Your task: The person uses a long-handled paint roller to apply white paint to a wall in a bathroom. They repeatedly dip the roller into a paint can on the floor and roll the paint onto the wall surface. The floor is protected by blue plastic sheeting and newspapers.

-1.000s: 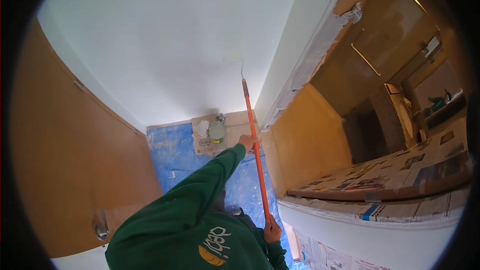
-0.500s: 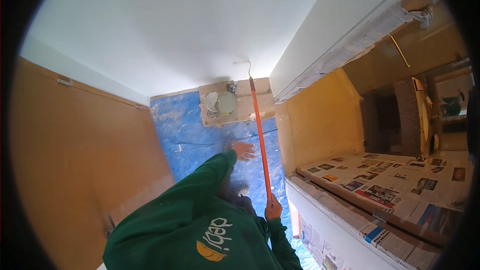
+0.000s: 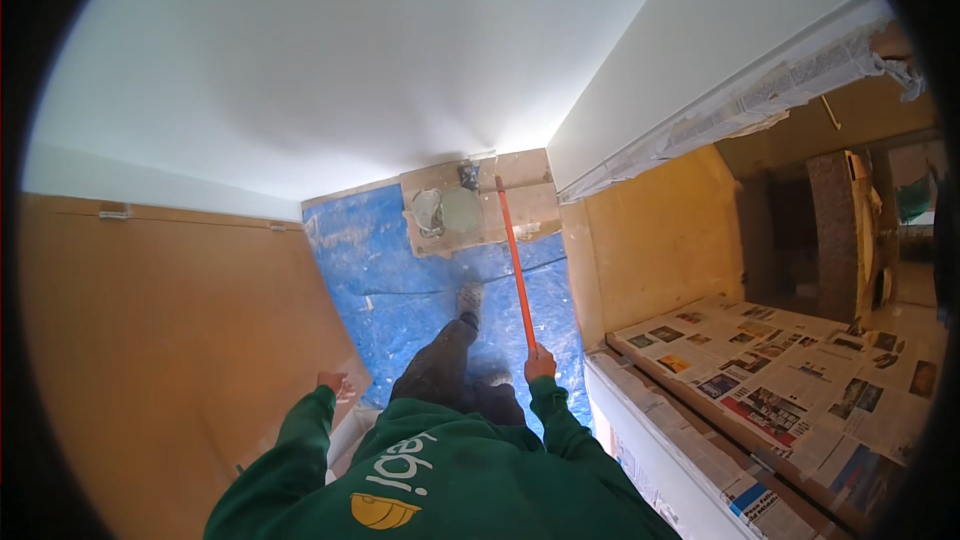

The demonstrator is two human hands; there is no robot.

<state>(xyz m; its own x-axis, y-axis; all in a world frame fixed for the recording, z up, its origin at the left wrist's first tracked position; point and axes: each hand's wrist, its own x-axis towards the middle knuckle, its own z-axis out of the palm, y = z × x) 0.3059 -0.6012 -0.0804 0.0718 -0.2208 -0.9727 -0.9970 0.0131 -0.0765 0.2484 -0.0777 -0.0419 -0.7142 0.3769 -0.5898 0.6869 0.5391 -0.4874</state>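
Observation:
My right hand (image 3: pixel 540 362) is closed round the lower end of a long orange-red extension pole (image 3: pixel 516 260). The pole runs away from me to a paint roller (image 3: pixel 483 154) low against the white wall (image 3: pixel 380 50); the roller is small and hard to make out there. My left hand (image 3: pixel 338 386) hangs at my left side near the brown door (image 3: pixel 190 310), holding nothing, its fingers loosely apart. Beyond my feet, a round paint tub (image 3: pixel 462 210) and a lid-like round piece (image 3: pixel 428 211) stand on a sheet of cardboard (image 3: pixel 522 192).
Paint-spotted blue sheeting (image 3: pixel 350 250) covers the floor under my feet. To the right, newspaper (image 3: pixel 720 370) lies over a ledge, beside a brown panel (image 3: pixel 660 240). More paper masks the edge (image 3: pixel 720 135) of the right wall. A dark object (image 3: pixel 468 177) sits behind the tub.
My left hand has swung back from beside the pole to my left side. My right hand has moved up in view, and the roller end of the pole has come down the wall.

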